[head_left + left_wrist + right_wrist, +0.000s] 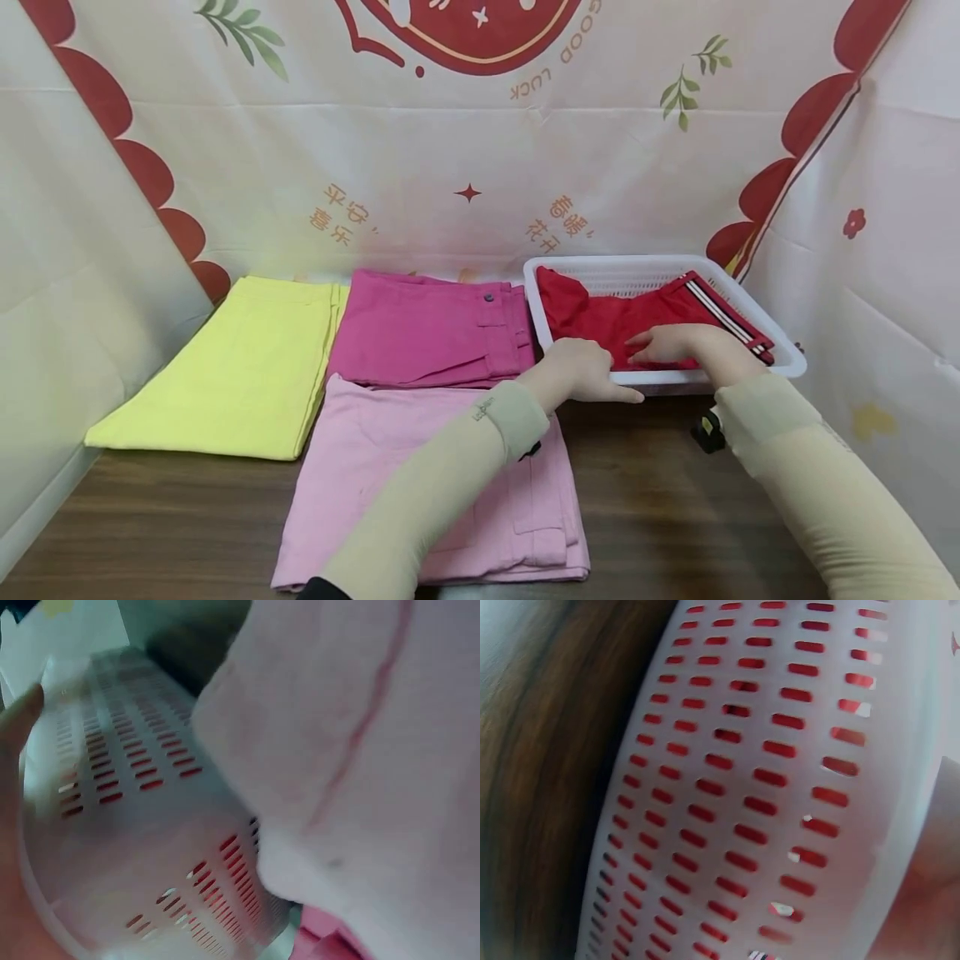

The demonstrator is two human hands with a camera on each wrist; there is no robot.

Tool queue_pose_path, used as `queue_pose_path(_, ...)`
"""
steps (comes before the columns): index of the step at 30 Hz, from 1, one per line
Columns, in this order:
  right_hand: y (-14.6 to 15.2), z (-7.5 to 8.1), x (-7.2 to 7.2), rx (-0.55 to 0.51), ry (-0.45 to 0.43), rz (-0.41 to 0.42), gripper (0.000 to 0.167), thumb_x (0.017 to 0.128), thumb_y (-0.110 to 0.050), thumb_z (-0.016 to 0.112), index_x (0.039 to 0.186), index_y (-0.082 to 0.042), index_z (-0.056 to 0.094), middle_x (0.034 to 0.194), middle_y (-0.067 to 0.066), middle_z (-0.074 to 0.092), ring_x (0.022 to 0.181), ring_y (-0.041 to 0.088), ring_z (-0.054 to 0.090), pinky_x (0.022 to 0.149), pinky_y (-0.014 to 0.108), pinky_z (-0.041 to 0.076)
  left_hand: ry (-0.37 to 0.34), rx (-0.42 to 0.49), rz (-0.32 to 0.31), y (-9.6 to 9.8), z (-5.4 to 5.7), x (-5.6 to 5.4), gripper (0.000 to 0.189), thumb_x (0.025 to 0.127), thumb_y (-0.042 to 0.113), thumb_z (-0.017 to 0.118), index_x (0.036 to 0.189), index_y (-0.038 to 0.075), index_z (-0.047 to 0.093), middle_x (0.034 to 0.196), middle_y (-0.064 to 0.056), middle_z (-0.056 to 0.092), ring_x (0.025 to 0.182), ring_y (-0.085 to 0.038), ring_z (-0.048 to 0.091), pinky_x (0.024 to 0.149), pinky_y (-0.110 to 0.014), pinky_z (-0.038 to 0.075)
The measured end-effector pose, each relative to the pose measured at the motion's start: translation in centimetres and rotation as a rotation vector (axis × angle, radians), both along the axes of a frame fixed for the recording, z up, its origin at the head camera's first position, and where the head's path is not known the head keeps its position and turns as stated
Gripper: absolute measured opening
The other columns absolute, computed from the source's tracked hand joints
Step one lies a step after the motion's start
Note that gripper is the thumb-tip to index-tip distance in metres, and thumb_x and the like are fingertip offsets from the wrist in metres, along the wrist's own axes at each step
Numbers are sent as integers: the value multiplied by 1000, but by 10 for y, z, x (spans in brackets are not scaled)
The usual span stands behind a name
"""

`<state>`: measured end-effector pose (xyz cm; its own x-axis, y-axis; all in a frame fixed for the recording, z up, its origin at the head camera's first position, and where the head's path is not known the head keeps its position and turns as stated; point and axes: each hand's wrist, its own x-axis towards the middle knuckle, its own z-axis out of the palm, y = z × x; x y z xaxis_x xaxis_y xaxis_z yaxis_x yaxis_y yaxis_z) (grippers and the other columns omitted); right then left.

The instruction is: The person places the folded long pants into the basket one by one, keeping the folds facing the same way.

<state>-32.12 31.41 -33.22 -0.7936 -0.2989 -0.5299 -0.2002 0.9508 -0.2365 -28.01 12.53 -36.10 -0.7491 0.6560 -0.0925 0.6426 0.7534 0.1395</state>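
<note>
A white plastic basket (787, 367) with slotted sides holds a red garment (622, 312) with a black-and-white striped band at its right end. My left hand (581, 371) reaches over the basket's near left corner. Its thumb points straight to the right, outside the rim, while its other fingers are partly hidden over the basket. Inside the basket, my right hand (675, 343) touches the red garment with loosely spread fingers. The left wrist view shows the left thumb (22, 720) beside the basket wall (127, 847); the right wrist view mostly shows slotted wall (727, 787).
Folded light pink pants (390, 433) lie at the front, under the left forearm. Behind them are folded magenta pants (420, 325), touching the basket's left side. A folded yellow garment (240, 367) lies at left. Printed cloth (420, 150) encloses the brown table (187, 517).
</note>
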Motion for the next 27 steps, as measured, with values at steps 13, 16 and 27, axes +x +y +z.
queue_pose_path(13, -32, 6, -21, -133, 261, 76, 54, 93, -18, 60, 142, 0, 43, 134, 30, 46, 121, 45, 43, 97, 61, 36, 173, 26, -136, -28, 0, 2, 28, 89, 48, 59, 83, 21, 64, 65, 8, 58, 61, -4, 54, 68, -28, 47)
queue_pose_path(16, -38, 4, -24, -160, 296, 98, 54, 94, -15, 60, 143, 0, 42, 136, 29, 45, 123, 45, 42, 98, 61, 35, 148, 56, -154, -37, 1, 4, 35, 90, 48, 59, 109, 20, 68, 83, 10, 65, 82, -4, 60, 98, -40, 38)
queue_pose_path(27, -59, -2, -38, -144, 329, 91, 54, 93, -14, 59, 143, -2, 42, 138, 28, 43, 123, 44, 42, 98, 63, 34, 99, 126, -201, -53, -5, 1, 51, 92, 51, 56, 130, 17, 61, 105, 8, 68, 101, -6, 61, 112, -53, 7)
